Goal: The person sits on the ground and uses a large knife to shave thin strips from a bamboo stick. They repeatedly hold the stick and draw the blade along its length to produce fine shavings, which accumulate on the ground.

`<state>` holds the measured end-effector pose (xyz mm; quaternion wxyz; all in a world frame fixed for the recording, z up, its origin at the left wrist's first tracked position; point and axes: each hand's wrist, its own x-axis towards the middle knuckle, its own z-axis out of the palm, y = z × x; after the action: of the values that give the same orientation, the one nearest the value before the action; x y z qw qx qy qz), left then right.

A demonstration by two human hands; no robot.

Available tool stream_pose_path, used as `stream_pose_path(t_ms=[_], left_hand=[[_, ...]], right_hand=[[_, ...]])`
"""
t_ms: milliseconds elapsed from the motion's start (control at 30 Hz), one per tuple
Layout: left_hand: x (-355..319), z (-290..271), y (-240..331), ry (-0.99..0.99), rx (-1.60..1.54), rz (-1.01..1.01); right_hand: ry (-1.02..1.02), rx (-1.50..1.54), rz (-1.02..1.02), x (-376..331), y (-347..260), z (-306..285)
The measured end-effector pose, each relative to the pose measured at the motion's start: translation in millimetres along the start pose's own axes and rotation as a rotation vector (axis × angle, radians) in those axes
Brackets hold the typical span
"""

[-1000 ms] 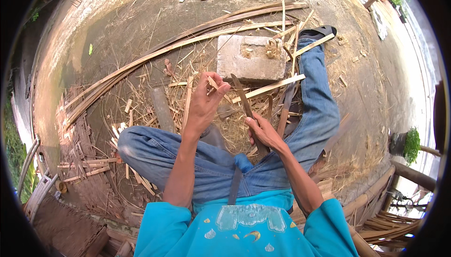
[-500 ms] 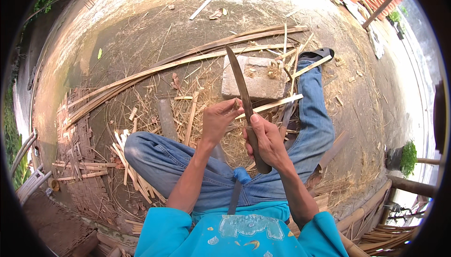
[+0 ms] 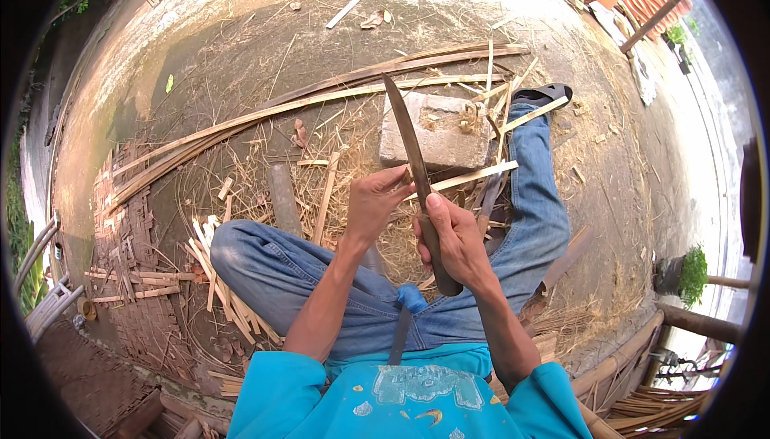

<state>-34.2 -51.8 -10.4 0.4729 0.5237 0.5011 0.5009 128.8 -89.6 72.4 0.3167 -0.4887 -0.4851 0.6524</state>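
Note:
My right hand (image 3: 451, 238) is wrapped round the dark handle of a long machete (image 3: 409, 134), thumb pressed near the base of the blade. The blade points up and away, leaning a little left, its tip over the left edge of a concrete block (image 3: 437, 132). My left hand (image 3: 375, 202) is closed in a pinch, its fingertips right beside the blade's left side. What sits between those fingers, if anything, is too small to make out. Beyond my hands a pale bamboo strip (image 3: 473, 179) slants toward my right shin.
Long bamboo strips (image 3: 321, 100) lie across the ground beyond me. A pile of short split sticks (image 3: 228, 298) is by my left knee. A second blade-like tool (image 3: 491, 198) rests beside my right leg. Shavings litter the ground, and a potted plant (image 3: 691, 273) stands far right.
The left fingertips have shifted slightly, and a small bit seen between them before is now hidden. The machete and my right hand have hardly moved.

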Motion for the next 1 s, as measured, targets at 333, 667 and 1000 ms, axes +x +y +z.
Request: stream_pose_path(t_ms=[333, 667, 1000], left_hand=[[-0.2, 1.7, 0.8, -0.015, -0.012, -0.007], [-0.2, 1.4, 2.2, -0.012, 0.019, 0.016], [-1.6, 2.3, 5.1, -0.026, -0.010, 0.061]], right_hand=[[0.064, -0.095, 0.004, -3.4, -12.1, 5.7], [0.087, 0.003, 0.051, -2.7, -12.5, 4.7], [0.018, -0.126, 0.054, -5.2, -23.4, 4.9]])
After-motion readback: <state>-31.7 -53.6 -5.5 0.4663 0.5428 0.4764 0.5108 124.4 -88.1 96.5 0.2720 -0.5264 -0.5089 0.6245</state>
